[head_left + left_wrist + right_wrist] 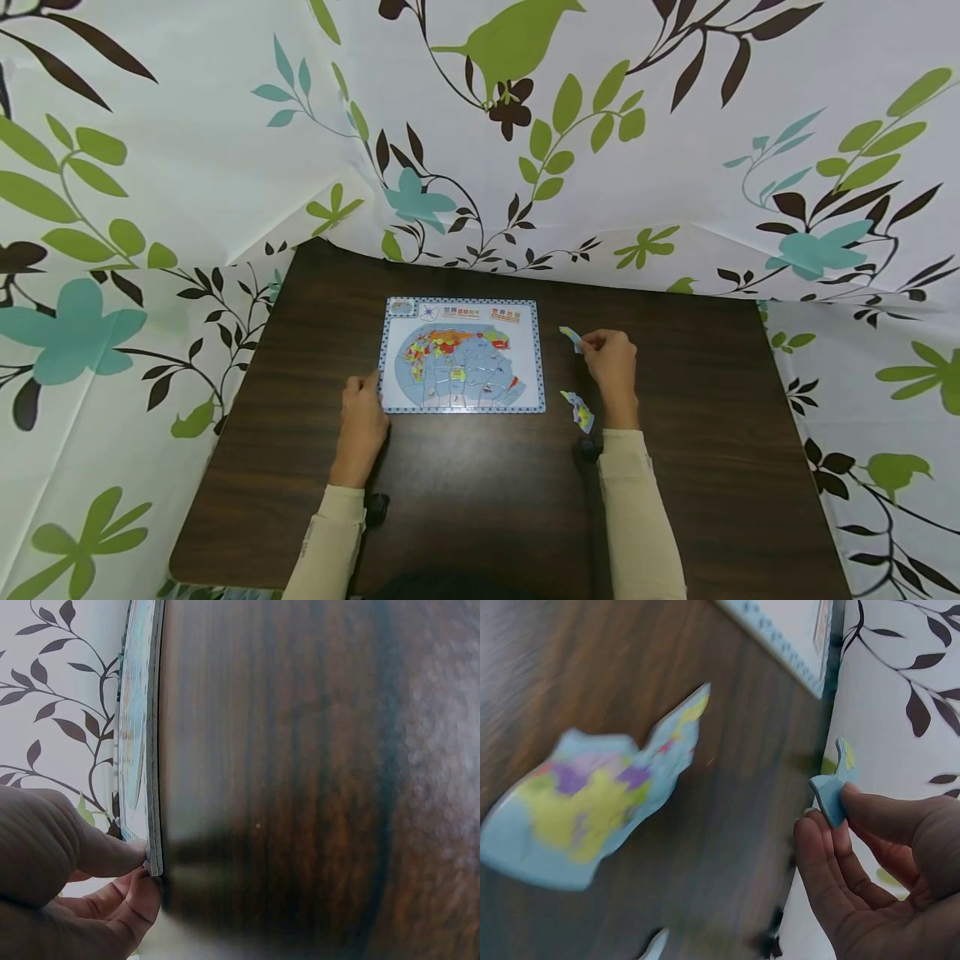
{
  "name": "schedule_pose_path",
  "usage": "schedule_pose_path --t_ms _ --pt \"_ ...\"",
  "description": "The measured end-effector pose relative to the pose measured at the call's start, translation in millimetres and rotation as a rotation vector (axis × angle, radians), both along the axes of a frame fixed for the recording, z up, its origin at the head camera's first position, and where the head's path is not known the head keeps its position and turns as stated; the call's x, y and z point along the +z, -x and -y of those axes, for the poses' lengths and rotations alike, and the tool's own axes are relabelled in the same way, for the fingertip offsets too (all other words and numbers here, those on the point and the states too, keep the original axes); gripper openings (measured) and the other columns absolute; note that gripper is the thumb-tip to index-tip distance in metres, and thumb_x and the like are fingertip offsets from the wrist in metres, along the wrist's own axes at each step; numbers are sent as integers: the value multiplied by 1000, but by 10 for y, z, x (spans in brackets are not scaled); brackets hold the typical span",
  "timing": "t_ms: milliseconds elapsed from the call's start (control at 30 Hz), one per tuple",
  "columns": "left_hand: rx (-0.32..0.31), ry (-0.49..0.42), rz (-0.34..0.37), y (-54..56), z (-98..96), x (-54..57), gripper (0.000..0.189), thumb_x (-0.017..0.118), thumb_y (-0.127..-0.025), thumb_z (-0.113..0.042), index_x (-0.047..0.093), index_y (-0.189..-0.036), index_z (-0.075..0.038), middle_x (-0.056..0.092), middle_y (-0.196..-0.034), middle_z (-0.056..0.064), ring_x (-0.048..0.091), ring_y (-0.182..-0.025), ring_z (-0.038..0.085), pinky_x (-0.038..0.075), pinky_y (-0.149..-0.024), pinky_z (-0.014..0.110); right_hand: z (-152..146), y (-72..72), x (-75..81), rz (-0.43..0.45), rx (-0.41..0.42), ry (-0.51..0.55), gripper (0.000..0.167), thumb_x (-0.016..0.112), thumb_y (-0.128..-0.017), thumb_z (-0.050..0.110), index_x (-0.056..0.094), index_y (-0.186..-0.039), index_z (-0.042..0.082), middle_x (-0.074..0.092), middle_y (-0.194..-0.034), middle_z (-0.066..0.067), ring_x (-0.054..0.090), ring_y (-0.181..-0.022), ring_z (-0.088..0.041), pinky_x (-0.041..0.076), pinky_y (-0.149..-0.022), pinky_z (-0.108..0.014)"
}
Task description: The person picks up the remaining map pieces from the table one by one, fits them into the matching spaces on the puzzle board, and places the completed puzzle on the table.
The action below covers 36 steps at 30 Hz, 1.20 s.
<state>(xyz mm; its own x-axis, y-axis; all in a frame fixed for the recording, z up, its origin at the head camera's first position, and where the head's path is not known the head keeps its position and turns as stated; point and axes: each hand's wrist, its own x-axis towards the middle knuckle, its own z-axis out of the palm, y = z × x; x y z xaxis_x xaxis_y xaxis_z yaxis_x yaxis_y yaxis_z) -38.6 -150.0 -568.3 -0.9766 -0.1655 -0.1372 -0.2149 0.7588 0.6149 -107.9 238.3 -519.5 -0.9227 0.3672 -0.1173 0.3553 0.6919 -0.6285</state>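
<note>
A world map jigsaw puzzle [457, 367] lies on the table, its white board edged with a blue dotted border. My left hand [362, 421] is at the board's left side; in the left wrist view, thumb and fingers pinch the corner of the board [155, 825]. To the right of the board, my right hand [611, 367] holds a small light blue and yellow puzzle piece [832, 787] between thumb and fingers, above the table. Nearer to me lies a loose puzzle piece [592, 810] with yellow, purple and blue on it. The tip of another piece [656, 946] shows at the bottom of the right wrist view.
The dark brown wooden table [480, 492] spreads around the board. Behind it and at both sides hangs a white sheet [660, 150] printed with leaves, flowers and birds. A dark strap or device [377, 508] sits at the left wrist, another [588, 451] at the right.
</note>
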Motion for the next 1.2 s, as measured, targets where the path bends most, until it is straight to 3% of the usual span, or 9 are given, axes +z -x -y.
schedule_pose_path --t_ms 233,400,667,1033,1200 --pt "-1 -2 2 -19 5 -27 45 53 -106 7 53 -151 10 51 -138 37 54 -128 53 53 -101 63 197 184 55 8 42 39 19 74 -102 20 83 -107 5 76 -99 -14 65 -83 -26 49 -68 -35" --pt "8 8 10 -27 -3 -33 45 53 -107 6 53 -151 10 51 -137 36 54 -127 53 54 -100 63 331 268 14 33 76 55 18 74 -102 20 84 -107 6 78 -101 -14 67 -85 -27 53 -72 -38" --pt "13 16 6 -29 -14 -31 44 54 -106 6 54 -150 10 52 -136 35 55 -127 52 55 -99 62 533 325 -93 38 101 74 18 75 -100 18 83 -108 4 78 -102 -16 68 -88 -27 55 -74 -38" --pt "12 6 -7 -12 1 -18 44 54 -106 7 54 -150 10 52 -133 34 55 -122 50 54 -97 61 731 399 -149 77 118 125 17 74 -101 17 82 -110 5 78 -114 -17 72 -101 -31 59 -84 -42" --pt "5 12 -14 -4 4 -9 44 53 -106 7 53 -150 11 52 -134 35 55 -124 51 53 -99 61 794 407 -192 62 139 122 15 76 -100 16 82 -108 5 78 -112 -16 71 -99 -31 58 -84 -43"
